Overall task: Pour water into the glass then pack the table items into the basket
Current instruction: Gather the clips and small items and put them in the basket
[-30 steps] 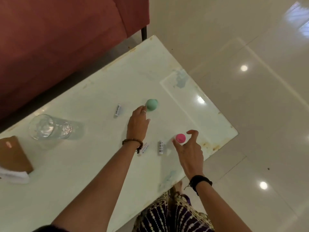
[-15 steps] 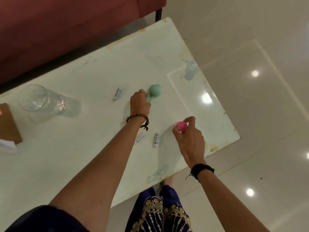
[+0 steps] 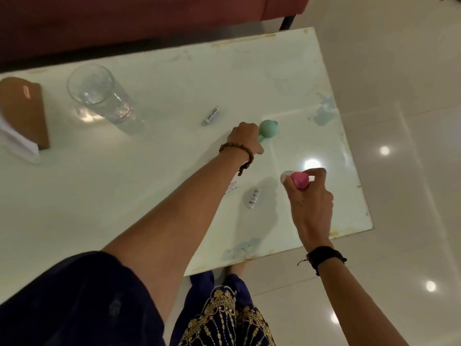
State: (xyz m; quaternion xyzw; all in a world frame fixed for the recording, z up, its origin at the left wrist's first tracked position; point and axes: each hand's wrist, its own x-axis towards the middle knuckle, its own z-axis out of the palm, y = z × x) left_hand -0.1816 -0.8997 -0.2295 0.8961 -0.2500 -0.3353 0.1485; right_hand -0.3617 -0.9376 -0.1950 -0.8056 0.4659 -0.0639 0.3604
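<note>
On the white table (image 3: 154,186), both hands now grip what they were only reaching for a second ago: the left hand (image 3: 245,138) curls round the green item (image 3: 268,129), the right hand (image 3: 310,203) pinches the pink one (image 3: 300,181), possibly lifted. Packing has begun. The glass (image 3: 99,96) holds water; no basket is in view.

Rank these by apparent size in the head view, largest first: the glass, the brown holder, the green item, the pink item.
1. Glass and brown holder: look alike in size, unranked.
2. Green item.
3. Pink item.
Hands cover part of the last two, so their order is unsure.
</note>
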